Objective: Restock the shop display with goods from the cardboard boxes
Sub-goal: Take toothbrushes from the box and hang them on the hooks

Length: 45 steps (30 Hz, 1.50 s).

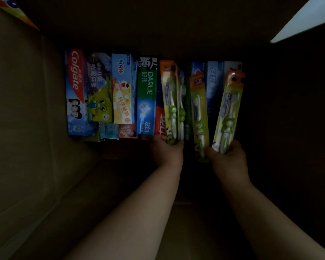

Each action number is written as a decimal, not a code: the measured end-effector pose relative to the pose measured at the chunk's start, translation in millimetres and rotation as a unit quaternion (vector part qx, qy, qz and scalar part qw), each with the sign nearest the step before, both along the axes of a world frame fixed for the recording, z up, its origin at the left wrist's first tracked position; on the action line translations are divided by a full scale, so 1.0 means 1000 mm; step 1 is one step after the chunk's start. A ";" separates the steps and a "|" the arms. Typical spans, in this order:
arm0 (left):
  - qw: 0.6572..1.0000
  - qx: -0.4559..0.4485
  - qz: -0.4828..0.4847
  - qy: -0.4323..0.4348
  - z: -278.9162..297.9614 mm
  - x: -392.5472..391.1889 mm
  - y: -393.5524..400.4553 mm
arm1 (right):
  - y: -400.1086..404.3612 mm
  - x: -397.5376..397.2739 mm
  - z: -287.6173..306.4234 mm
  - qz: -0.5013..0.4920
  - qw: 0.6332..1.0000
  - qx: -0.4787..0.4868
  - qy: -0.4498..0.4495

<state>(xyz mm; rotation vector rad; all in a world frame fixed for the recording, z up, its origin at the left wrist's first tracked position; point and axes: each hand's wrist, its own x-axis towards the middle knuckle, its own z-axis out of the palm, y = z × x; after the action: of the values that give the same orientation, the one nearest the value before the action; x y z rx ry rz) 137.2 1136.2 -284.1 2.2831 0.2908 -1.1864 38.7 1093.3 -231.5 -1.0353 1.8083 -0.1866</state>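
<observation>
Hands deep in the carton (26,113), left (166,151) clamped on one brush pack (170,102), right (228,156) on another (228,109), long axes pointing away, toothpaste (146,96) leftward, nearer left.

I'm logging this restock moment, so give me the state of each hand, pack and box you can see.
left hand: grips the bottom of a toothbrush pack.
right hand: grips another toothbrush pack.
left toothbrush pack: held, sealed.
right toothbrush pack: held, tilted, sealed.
middle toothbrush pack: between the hands, sealed.
Colgate box: closed, lying in the row.
Darlie box: closed, in the row.
</observation>
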 end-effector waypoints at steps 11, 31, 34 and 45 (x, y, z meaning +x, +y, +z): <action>0.995 -0.032 -0.092 -0.024 0.013 0.008 0.000 | 0.000 -0.003 0.007 -0.004 0.999 0.030 -0.018; 0.952 -0.242 0.105 0.154 0.353 0.095 0.019 | -0.033 0.063 0.299 0.111 0.964 0.117 -0.211; 0.941 -0.284 0.110 0.149 0.432 0.106 0.023 | -0.039 0.076 0.379 0.133 0.955 0.105 -0.242; 0.920 -0.380 0.094 0.023 0.654 0.132 0.052 | -0.031 0.129 0.595 0.227 0.910 0.008 -0.347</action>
<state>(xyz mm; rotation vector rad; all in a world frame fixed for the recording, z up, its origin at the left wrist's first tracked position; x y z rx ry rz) 269.7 1188.1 369.5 1.5143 0.0416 -1.0156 167.6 1062.6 363.2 -1.1610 0.9014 -0.2171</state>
